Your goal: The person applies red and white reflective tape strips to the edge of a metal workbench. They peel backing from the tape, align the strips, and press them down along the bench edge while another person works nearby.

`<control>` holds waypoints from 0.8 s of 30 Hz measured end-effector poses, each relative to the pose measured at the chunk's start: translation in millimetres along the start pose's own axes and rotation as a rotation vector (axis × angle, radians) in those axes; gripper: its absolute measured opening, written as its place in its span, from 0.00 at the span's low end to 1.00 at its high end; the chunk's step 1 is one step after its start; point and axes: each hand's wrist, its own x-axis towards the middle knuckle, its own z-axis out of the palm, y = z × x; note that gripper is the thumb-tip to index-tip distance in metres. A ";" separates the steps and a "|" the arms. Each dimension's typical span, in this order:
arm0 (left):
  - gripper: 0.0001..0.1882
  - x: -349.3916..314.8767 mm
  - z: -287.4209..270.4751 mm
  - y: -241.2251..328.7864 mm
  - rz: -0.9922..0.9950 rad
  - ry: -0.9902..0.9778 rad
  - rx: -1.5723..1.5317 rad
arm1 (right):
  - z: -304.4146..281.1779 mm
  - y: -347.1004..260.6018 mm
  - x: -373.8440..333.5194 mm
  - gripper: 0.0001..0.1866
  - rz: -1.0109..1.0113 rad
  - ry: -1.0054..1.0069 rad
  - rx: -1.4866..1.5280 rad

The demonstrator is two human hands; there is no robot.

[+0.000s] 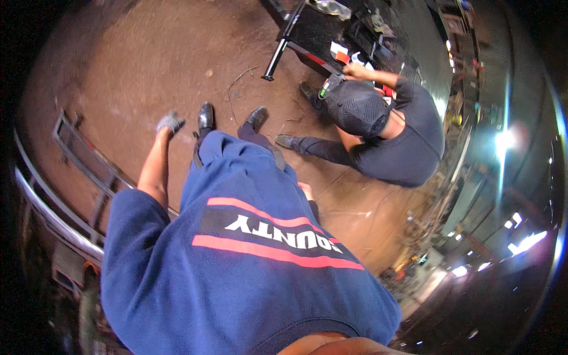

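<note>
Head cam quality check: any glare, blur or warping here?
Head view: starburst glare with a vertical streak from a bright light at right; head view: black vignetting at the corners; head view: metal rail at far left bows toward the rim; head view: left hand looks soft, possibly motion blur.

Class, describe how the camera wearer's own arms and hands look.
The left arm has a short, plain navy sleeve and a bare forearm; the left hand appears to wear a grey glove. Only a sliver of the right hand shows, seemingly bare, too little to tell more.
</note>
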 end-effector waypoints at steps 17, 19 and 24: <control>0.20 56.7 -25.8 68.5 0.168 -0.281 -0.047 | 63.4 -69.8 25.6 0.14 -0.445 0.539 0.008; 0.19 43.7 -38.5 72.4 0.126 -0.253 -0.053 | 54.2 -176.4 24.7 0.13 -0.308 0.482 -0.045; 0.15 69.6 -45.5 42.8 0.231 -0.137 0.231 | 69.7 -335.2 51.7 0.19 -0.548 -0.105 -0.026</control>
